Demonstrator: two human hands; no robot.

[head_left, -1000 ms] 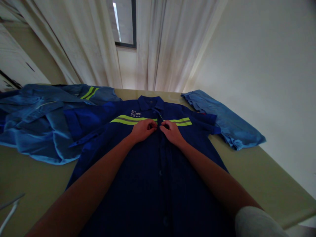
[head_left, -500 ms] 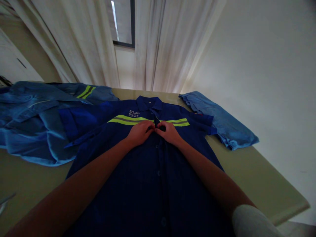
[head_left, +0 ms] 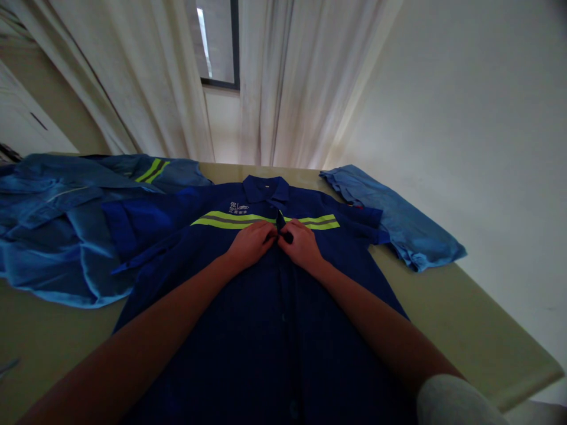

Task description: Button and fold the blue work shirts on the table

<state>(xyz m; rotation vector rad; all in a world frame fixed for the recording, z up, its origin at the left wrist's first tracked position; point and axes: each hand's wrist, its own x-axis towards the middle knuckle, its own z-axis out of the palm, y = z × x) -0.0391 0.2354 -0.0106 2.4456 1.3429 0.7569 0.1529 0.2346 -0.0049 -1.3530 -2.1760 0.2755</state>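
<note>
A dark blue work shirt with a yellow reflective chest stripe lies flat, front up, on the table, collar away from me. My left hand and my right hand meet on its front placket just below the stripe. Both hands are closed in a pinch on the two edges of the placket. The spot between the fingertips is too dark to make out a button.
A heap of lighter blue shirts covers the left of the beige table. A folded light blue garment lies at the right rear. White curtains hang behind the table. The table's edge runs along the right.
My hands have stayed together on the placket and slipped slightly toward me, below the stripe. The view has shifted a little.
</note>
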